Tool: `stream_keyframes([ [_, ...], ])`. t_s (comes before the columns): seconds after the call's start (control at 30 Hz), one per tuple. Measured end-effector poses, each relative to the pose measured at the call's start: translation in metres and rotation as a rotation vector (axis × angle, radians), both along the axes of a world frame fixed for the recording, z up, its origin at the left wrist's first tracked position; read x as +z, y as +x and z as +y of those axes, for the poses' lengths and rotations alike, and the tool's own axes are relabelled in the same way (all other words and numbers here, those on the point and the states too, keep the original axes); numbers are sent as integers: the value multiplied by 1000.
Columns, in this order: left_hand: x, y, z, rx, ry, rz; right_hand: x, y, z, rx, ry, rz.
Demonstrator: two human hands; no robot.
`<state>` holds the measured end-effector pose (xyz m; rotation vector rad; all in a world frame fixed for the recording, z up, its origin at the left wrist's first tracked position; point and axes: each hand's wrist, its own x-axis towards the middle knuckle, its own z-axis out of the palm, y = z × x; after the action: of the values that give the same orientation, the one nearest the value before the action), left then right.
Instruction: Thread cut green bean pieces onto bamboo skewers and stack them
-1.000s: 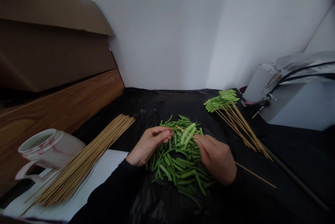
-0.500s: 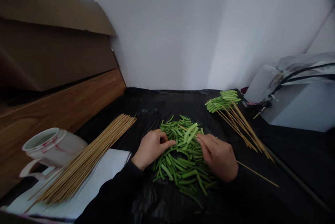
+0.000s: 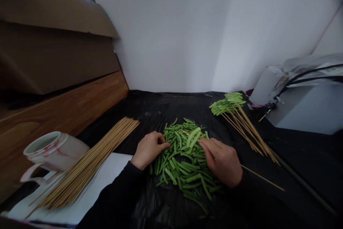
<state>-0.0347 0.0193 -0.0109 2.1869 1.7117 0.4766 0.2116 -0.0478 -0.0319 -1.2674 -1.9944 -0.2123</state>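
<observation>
Our right hand (image 3: 222, 161) pinches a stick (image 3: 264, 178) just behind two bean pieces (image 3: 192, 139) threaded on it, over the bean pile (image 3: 187, 179). Left hand (image 3: 150, 148) is at the pile's left edge, fingers curled; we can't tell if it grips anything. Loaded sticks (image 3: 229, 104) lie far right, bare sticks (image 3: 92, 161) left.

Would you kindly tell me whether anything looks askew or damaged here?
Only slightly: a couple of bamboo skewers poke out at their bundle's near end, out of line with the rest. Nothing looks damaged.
</observation>
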Motion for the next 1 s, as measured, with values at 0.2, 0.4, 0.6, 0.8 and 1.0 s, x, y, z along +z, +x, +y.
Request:
stream_keyframes([
  [0.2,5,2,2,-28,-1,-249,0,-1,-1,-3,0,-11],
  [0.4,12,11,-3,-82,-281,-850,-1,-3,-2,32,-12,-14],
  [0.6,5,17,-5,-46,-574,-1280,-2,-7,-4,67,-18,-32],
  [0.8,8,17,-8,17,-671,-1372,-4,-6,-5,75,-19,-23],
  [1.0,7,18,-8,-5,-689,-1368,-2,-7,-6,77,-25,-17],
])
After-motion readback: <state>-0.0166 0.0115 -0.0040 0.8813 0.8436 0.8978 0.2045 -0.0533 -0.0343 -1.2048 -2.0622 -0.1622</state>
